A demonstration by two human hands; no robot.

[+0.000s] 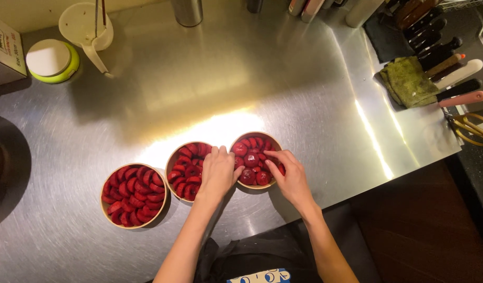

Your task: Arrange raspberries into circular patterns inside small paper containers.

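Both my hands work at the tabletop's near edge: the left hand (216,173) rests loosely curled on the middle tin (191,170) of red fruit slices, the right hand (288,175) pinches narrow, fingertips among slices in the right tin (256,159). I judge I'm arranging slices; next calls for gentle nudging. A third filled tin (134,195) sits left.
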